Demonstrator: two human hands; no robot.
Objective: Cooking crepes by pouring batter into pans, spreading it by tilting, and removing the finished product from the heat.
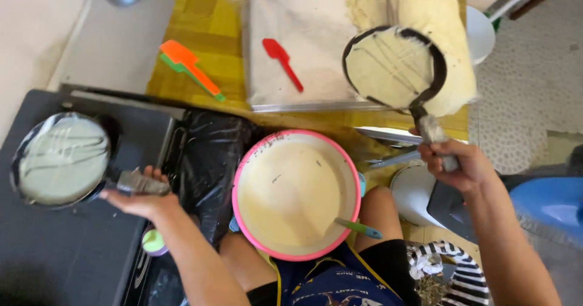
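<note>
left hand [141, 198] wrapped round handle of pan [61, 159] on black stove [73, 245], batter coating inside. right hand [456, 165] gripping second pan [393, 67], tilted over crepe pile [446, 33] on desk [206, 27] (red spatula [282, 63] nearby). pink bowl [296, 194] between knees

Single head camera, looking steeply down, close over lap, stove, table

Yellow table [203, 23], speckled grey floor [528, 69]
</note>
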